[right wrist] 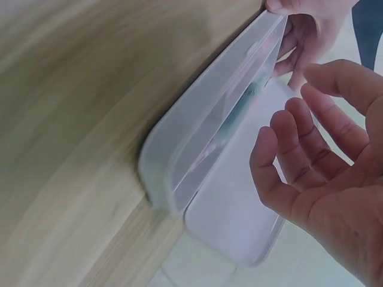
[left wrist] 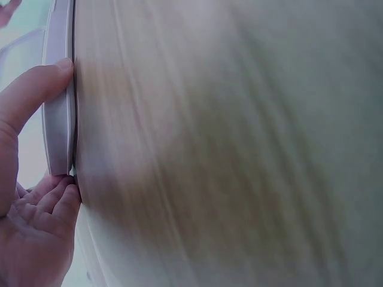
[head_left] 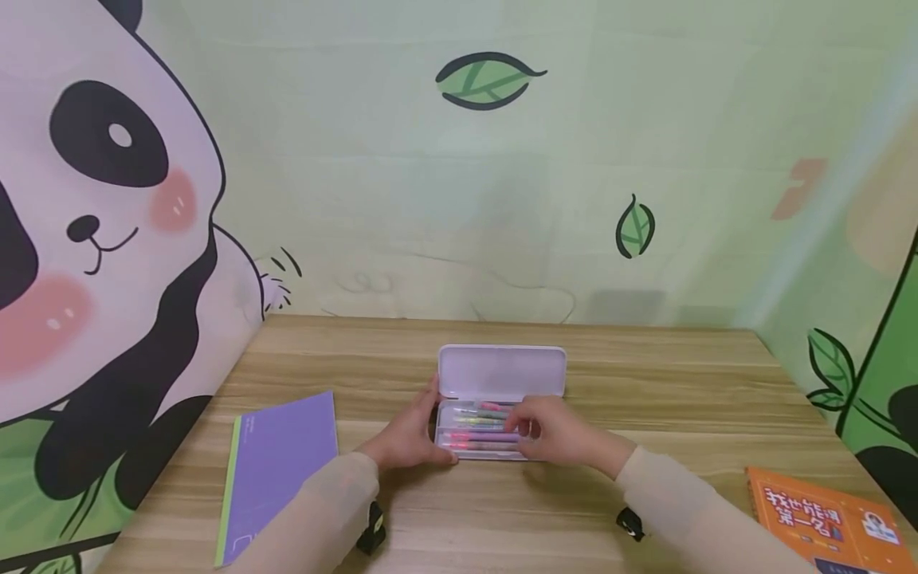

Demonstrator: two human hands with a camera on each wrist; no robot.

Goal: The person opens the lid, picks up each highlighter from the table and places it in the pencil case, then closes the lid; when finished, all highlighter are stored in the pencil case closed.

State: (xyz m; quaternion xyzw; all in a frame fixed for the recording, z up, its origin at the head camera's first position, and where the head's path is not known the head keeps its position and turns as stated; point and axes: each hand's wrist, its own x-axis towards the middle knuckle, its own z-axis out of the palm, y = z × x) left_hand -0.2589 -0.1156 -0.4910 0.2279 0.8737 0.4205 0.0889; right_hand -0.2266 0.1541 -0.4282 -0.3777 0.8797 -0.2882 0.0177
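A white pencil case (head_left: 502, 373) lies on the table with its lid tipped back, away from me. Several pens (head_left: 479, 437) in pink, purple, yellow and green lie in its compartments. My left hand (head_left: 409, 434) grips the case's left end; in the left wrist view the thumb presses the front wall and the other fingers curl at the end. Over the right half of the case hovers my right hand (head_left: 551, 430), hiding the pens' right ends. In the right wrist view its fingers (right wrist: 288, 133) are loosely bent, with nothing between them.
A purple notebook (head_left: 283, 470) with a green spine lies at the left of the wooden table (head_left: 674, 383). At the right front corner is an orange book (head_left: 825, 518). A wall (head_left: 358, 159) printed with a panda and leaves rises behind the table.
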